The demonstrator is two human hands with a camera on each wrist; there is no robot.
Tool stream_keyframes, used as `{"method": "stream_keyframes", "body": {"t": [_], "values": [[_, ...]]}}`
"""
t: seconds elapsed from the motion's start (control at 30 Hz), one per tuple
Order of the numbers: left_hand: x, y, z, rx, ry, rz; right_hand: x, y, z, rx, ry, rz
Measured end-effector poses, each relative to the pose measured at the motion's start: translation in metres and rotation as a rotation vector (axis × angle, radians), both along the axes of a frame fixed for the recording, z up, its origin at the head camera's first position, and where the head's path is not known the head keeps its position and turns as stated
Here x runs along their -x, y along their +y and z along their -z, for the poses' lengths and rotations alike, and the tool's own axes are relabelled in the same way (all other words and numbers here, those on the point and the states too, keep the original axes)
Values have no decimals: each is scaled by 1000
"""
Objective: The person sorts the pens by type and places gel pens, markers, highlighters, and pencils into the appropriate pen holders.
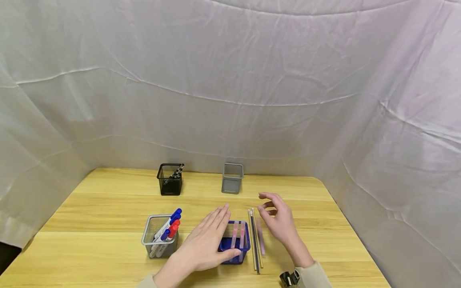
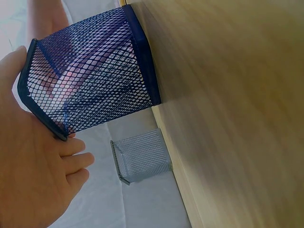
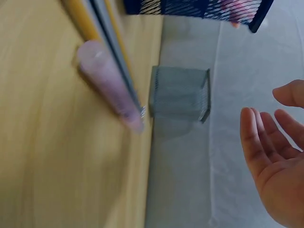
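Note:
My left hand (image 1: 205,244) lies across the left side of a blue mesh pen holder (image 1: 246,255), fingers extended and thumb over the near rim. Seen from the left wrist, the palm is beside the holder's (image 2: 109,90) rim. Two translucent pink pens (image 1: 242,236) stand in the holder. To its right lie several pencils (image 1: 256,248), gold and dark, side by side, then a pale purple pen (image 1: 261,238). Just above these hovers my right hand (image 1: 281,222), fingers loosely bent, holding nothing. Its fingers appear apart from the thumb in the right wrist view.
Left of my left hand, a silver mesh holder (image 1: 145,236) contains several blue-capped and red-capped markers (image 1: 173,229). Farther back are a black mesh holder (image 1: 170,190) with dark pens and a grey mesh holder (image 1: 231,185). Pale cloth (image 1: 230,120) encloses the wooden table (image 1: 108,208).

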State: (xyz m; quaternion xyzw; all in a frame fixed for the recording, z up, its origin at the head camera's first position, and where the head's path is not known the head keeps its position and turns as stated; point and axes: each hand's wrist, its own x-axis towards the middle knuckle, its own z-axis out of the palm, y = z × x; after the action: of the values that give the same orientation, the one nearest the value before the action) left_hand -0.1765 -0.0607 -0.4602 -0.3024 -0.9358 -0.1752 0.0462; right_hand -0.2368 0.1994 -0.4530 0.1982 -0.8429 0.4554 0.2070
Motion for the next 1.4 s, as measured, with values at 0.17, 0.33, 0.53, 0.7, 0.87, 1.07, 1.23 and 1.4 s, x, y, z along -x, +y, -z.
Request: {"method": "stream_keyframes", "body": {"t": [0.17, 0.33, 0.53, 0.7, 0.87, 1.07, 1.23, 1.4], "values": [[0, 0, 0, 4, 5, -1, 6, 5, 7, -26, -94, 26], [0, 0, 0, 3, 7, 1, 10, 11, 15, -80, -206, 42], [0, 0, 1, 10, 6, 2, 13, 15, 24, -113, -290, 47], [0, 0, 1, 7, 0, 3, 13, 16, 27, -115, -384, 46], [0, 0, 1, 9, 6, 1, 13, 17, 28, -116, -459, 38], [0, 0, 2, 13, 9, -4, 13, 18, 31, -188, -499, 6], [1, 0, 3, 12, 9, -5, 13, 20, 34, -263, -498, -14], [1, 0, 3, 11, 4, -6, 12, 20, 34, -306, -473, -33]]}}
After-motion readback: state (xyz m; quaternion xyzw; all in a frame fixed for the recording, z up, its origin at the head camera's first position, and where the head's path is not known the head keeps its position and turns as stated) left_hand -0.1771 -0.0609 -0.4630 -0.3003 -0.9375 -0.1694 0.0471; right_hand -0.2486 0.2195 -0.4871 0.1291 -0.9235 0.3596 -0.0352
